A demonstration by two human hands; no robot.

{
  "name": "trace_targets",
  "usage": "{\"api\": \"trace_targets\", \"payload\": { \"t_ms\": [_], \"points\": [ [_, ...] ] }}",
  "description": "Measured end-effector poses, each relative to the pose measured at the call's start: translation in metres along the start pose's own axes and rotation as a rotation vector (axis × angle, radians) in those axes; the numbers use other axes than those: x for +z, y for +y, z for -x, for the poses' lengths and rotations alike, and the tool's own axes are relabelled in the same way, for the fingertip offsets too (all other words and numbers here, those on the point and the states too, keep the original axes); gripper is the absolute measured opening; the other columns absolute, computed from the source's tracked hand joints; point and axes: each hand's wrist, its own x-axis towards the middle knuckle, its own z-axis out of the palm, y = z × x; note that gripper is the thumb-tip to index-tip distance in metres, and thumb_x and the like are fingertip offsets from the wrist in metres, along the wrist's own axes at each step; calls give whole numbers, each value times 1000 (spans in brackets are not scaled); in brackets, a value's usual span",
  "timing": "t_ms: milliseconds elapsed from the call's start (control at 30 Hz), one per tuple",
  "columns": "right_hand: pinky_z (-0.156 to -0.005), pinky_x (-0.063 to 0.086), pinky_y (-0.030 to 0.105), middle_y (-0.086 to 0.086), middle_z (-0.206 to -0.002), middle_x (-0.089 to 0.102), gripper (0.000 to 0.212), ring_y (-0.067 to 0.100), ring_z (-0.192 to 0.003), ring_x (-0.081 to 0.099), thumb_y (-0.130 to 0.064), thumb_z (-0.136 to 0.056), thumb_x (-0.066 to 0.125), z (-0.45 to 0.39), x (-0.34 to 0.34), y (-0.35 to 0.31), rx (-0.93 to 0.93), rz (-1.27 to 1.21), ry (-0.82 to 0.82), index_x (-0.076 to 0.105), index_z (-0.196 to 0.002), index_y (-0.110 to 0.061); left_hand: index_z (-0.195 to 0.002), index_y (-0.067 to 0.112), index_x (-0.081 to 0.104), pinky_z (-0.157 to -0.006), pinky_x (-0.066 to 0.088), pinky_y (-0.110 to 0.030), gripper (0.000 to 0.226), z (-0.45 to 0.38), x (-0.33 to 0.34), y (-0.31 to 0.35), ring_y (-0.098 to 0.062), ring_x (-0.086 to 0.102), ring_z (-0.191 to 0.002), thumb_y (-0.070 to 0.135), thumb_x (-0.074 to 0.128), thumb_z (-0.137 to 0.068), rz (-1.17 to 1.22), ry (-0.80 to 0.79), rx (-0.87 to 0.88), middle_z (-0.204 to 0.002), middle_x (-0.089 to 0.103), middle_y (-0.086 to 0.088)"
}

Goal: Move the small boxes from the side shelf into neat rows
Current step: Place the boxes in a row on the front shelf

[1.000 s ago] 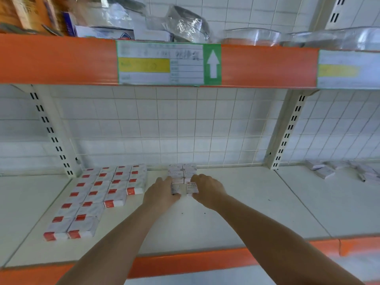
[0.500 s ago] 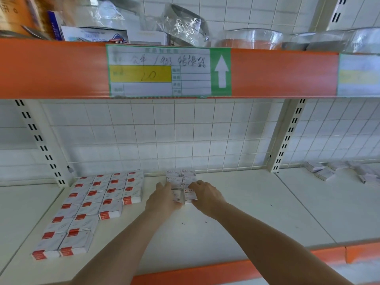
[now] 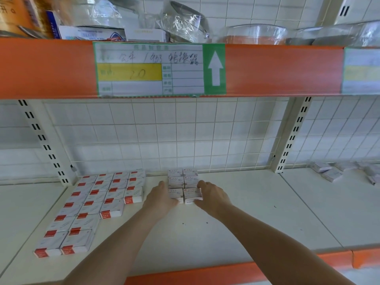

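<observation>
Both hands are on the front pair of a two-wide block of small white boxes (image 3: 183, 185) at the middle of the shelf (image 3: 236, 227), up against the wire-grid back. Left hand (image 3: 161, 199) lies along the left side of the front-left box (image 3: 176, 194), fingers mostly straight, pressing rather than wrapping. Right hand (image 3: 211, 195) curls round the right edge of the front-right box (image 3: 192, 195), thumb low at its front corner. Looks like a squaring-up squeeze, three rows deep so far. More loose boxes (image 3: 329, 171) are still scattered on the side shelf section to the right, well apart, so I'd judge the task far from finished. The red-labelled boxes (image 3: 96, 202) sit in their own rows to the left, just beside the left wrist. Risks: uneven push from one side would skew the front pair and open a gap down the centre seam; too much squeeze could pop a light box up or shunt the back rows crooked against the grid; pulling the left forearm out carelessly could clip the nearest red-labelled row. Can't tell whether the boxes are stacked two high.
</observation>
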Motion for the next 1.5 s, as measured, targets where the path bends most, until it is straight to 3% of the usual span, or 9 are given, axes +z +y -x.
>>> {"api": "trace_targets", "payload": {
  "t_ms": [167,533,767,967,1167,1500],
  "points": [
    [-78,50,34,7,-116,61,34,27,-100,60,-33,-92,54,-3,1,1,18,-3,-11,44,-121,-17,-120,11,40,-62,48,-23,43,-2,3,4,-21,63,-95,24,64,-87,12,27,19,-114,62,-4],
    [-80,49,35,8,-119,60,31,29,-104,59,-29,-95,50,-11,-2,1,29,-5,3,43,-121,-14,-120,11,40,-80,54,-32,41,-10,4,8,-23,62,-103,26,62,-89,-6,45,54,-118,61,-6],
    [-78,47,34,9,-118,59,31,29,-103,58,-29,-95,50,-11,-2,1,28,-20,6,43,-121,-13,-121,10,39,-74,50,-29,43,-13,5,10,-23,60,-103,25,62,-89,-66,40,62,-117,59,-5],
    [-78,49,34,6,-115,60,36,26,-101,58,-30,-93,53,-7,-9,3,34,1,9,42,-125,-16,-125,13,41,-80,53,-32,49,-11,-1,9,-21,58,-105,32,63,-85,-93,52,98,-119,56,-2],
    [-83,51,34,5,-119,60,38,24,-105,59,-30,-94,53,4,-28,9,67,9,48,45,-128,-16,-126,14,44,-77,47,-30,44,0,-13,24,-20,52,-109,40,53,-92,-276,129,225,-122,50,-3],
    [-87,50,32,5,-126,59,36,25,-109,58,-29,-96,48,55,-47,29,172,36,86,47,-131,-18,-117,16,51,-83,45,-31,30,25,5,69,-22,57,-106,35,46,-95,-304,41,460,-121,57,-1]
  ]
}}
